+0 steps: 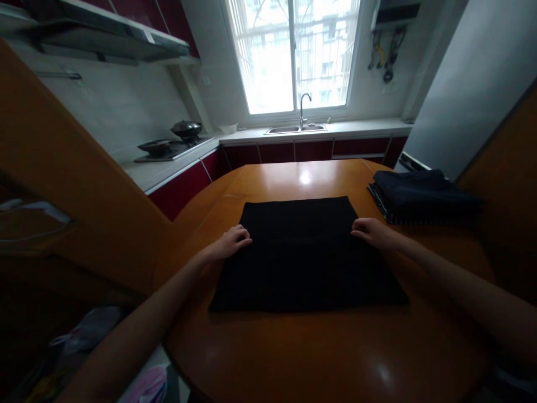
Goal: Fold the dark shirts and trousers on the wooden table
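Pinching grips, 1 at each side edge, seem to hold the black cloth [302, 274] between our 2 hands. Farthest left of what we note is the cooktop [176, 150] on the counter, with 2 dark vessels on it, well apart from our work. Next comes our left hand [230, 242], thumb and curled fingers brought together at the cloth's left edge; the darkness hides how much fabric we have between them. In the middle, the cloth lies flat on the wooden table [302, 355], its near edge almost straight and wider in our view than the far edge, both near corners resting free on the wood. To the right, our right hand [371, 232] closes thumb against fingers on the opposite edge, roughly level with the left. Beyond it, near the table's right side, sits a stack of dark folded fabric [423, 193], apart from the cloth.

We judge the step in hand to be squaring and folding the cloth, which looks partly folded already. As we read it, the next move calls for both hands to lift the 2 edges evenly, keeping the fabric taut so that no side skews.
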{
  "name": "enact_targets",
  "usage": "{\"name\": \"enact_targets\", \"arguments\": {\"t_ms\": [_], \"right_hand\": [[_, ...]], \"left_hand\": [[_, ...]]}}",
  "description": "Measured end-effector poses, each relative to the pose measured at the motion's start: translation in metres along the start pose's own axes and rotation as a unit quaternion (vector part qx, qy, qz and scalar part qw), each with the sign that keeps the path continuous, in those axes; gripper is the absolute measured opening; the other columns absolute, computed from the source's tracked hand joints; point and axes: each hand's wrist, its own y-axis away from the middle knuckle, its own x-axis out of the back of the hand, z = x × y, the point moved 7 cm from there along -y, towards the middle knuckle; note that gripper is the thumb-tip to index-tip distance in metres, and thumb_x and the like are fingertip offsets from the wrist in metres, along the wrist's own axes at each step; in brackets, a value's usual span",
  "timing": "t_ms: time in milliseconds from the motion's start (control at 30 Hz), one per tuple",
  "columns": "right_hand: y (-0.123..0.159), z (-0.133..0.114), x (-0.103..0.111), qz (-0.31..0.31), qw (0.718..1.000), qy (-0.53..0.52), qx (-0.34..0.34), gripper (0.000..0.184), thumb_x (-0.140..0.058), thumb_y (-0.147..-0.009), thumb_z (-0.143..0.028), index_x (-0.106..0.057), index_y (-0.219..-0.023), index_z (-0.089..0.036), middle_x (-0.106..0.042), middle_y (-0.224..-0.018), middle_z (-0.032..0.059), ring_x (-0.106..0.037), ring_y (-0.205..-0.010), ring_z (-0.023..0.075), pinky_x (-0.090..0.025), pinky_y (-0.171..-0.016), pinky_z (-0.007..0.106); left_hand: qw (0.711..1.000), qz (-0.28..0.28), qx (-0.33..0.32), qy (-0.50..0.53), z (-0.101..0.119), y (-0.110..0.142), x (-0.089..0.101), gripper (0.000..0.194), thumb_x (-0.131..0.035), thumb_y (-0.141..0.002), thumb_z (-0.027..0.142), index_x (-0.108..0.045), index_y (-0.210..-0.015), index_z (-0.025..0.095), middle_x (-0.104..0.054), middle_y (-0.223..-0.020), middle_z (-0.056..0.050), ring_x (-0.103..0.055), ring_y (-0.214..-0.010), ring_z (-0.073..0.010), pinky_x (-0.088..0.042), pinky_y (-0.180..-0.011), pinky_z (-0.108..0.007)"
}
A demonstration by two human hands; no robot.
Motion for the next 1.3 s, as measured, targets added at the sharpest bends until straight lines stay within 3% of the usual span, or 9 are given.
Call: {"name": "enact_targets", "arguments": {"t_ms": [300,433,600,733,867,967,1067,1200,1300], "right_hand": [[-0.001,-0.001,0.003,0.025,0.992,0.120,0.014,0.023,-0.054,-0.092,-0.038,-0.067,-0.084,-0.021,-0.067,-0.087,0.0101,-0.063,-0.082,0.0255,-0.051,-0.075,0.039],[0.002,-0.064,-0.009,0.089,0.977,0.180,0.072,0.036,-0.049,-0.098,-0.037,-0.067,-0.123,-0.018,-0.066,-0.124,0.0167,-0.059,-0.117,0.0336,-0.048,-0.100,0.052],[0.010,-0.149,-0.079,-0.002,0.968,0.145,0.205,0.063,-0.046,-0.101,-0.040,-0.035,-0.159,-0.020,-0.037,-0.163,0.0128,-0.031,-0.151,0.0288,-0.031,-0.122,0.051],[0.019,-0.121,-0.094,-0.026,0.977,0.153,0.148,0.071,-0.040,-0.102,-0.053,-0.025,-0.163,-0.019,-0.029,-0.166,0.0124,-0.023,-0.155,0.0265,-0.024,-0.125,0.051],[0.033,-0.054,-0.062,-0.016,0.981,0.186,0.052,0.071,-0.033,-0.102,-0.059,-0.029,-0.162,-0.020,-0.030,-0.166,0.0109,-0.023,-0.155,0.0254,-0.020,-0.126,0.051],[0.040,-0.033,-0.039,0.000,0.978,0.210,-0.015,0.070,-0.033,-0.102,-0.056,-0.033,-0.160,-0.018,-0.033,-0.164,0.0138,-0.023,-0.154,0.0288,-0.020,-0.125,0.055],[0.044,-0.068,-0.039,0.045,0.977,0.211,0.007,0.069,-0.034,-0.103,-0.051,-0.030,-0.161,-0.014,-0.030,-0.165,0.0166,-0.021,-0.155,0.0304,-0.019,-0.125,0.056],[0.057,-0.149,-0.083,0.028,0.976,0.167,0.138,0.070,-0.038,-0.103,-0.046,-0.021,-0.164,-0.017,-0.024,-0.167,0.0136,-0.018,-0.156,0.0287,-0.021,-0.125,0.055],[0.071,-0.162,-0.103,0.008,0.976,0.156,0.153,0.073,-0.040,-0.102,-0.049,-0.019,-0.164,-0.018,-0.024,-0.167,0.0146,-0.019,-0.155,0.0293,-0.022,-0.124,0.056]], "left_hand": [[0.993,0.066,0.029,-0.097,0.003,0.007,0.001,0.032,-0.045,-0.100,0.047,-0.063,-0.099,0.021,-0.063,-0.110,-0.010,-0.059,-0.103,-0.0267,-0.047,-0.094,-0.046],[0.988,0.051,-0.080,-0.122,0.074,0.008,-0.014,0.046,-0.035,-0.106,0.043,-0.048,-0.145,0.022,-0.049,-0.151,-0.013,-0.046,-0.139,-0.0274,-0.035,-0.115,-0.047],[0.964,-0.044,-0.206,-0.161,0.153,0.006,-0.072,0.064,-0.030,-0.107,0.051,-0.014,-0.164,0.025,-0.024,-0.169,-0.008,-0.018,-0.157,-0.0239,-0.015,-0.126,-0.046],[0.973,-0.046,-0.156,-0.166,0.133,0.012,-0.082,0.066,-0.027,-0.108,0.053,-0.007,-0.165,0.027,-0.016,-0.170,-0.006,-0.013,-0.157,-0.0235,-0.015,-0.126,-0.045],[0.980,-0.044,-0.057,-0.184,0.081,0.033,-0.060,0.068,-0.023,-0.107,0.056,-0.011,-0.165,0.022,-0.018,-0.169,-0.009,-0.015,-0.157,-0.0248,-0.014,-0.127,-0.048],[0.978,-0.055,-0.014,-0.203,0.067,0.046,-0.045,0.069,-0.022,-0.107,0.056,-0.019,-0.163,0.016,-0.017,-0.169,-0.013,-0.013,-0.157,-0.0286,-0.015,-0.126,-0.052],[0.977,-0.028,-0.051,-0.206,0.099,0.046,-0.045,0.068,-0.023,-0.107,0.056,-0.023,-0.163,0.016,-0.017,-0.169,-0.014,-0.012,-0.157,-0.0293,-0.014,-0.125,-0.053],[0.973,-0.015,-0.148,-0.174,0.163,0.043,-0.075,0.067,-0.026,-0.107,0.054,-0.016,-0.164,0.020,-0.019,-0.169,-0.012,-0.013,-0.157,-0.0249,-0.016,-0.126,-0.048],[0.974,-0.018,-0.150,-0.170,0.172,0.050,-0.091,0.070,-0.030,-0.106,0.055,-0.012,-0.165,0.021,-0.019,-0.169,-0.013,-0.014,-0.157,-0.0263,-0.017,-0.125,-0.050]]}}
